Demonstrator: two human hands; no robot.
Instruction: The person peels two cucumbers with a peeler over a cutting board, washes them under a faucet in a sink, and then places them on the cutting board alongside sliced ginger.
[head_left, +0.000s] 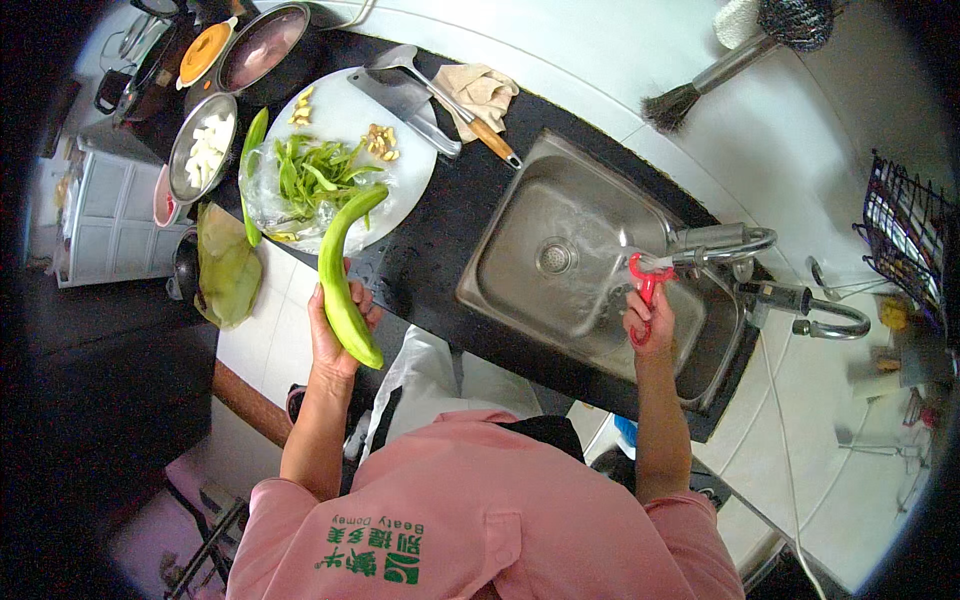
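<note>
My left hand (337, 330) holds a long, curved, peeled green gourd (341, 277) upright beside the near edge of a round white cutting board (409, 180). Green peelings (315, 176) lie on a clear plastic bag on the board, and small pale pieces and brownish chopped pieces sit near them. A cleaver (401, 109) rests on the board's far right part. Over the steel sink (510, 255), my right hand (651, 319) grips a red peeler (646, 281) under the running faucet (720, 251). Water splashes about the peeler's head.
A spatula with a wooden handle (491, 142) and a beige cloth (480, 94) lie between board and sink. Left of the board are another long green gourd (251, 150), a metal bowl of white pieces (176, 161) and a dark pan (304, 37). A second faucet (832, 326) stands at the right.
</note>
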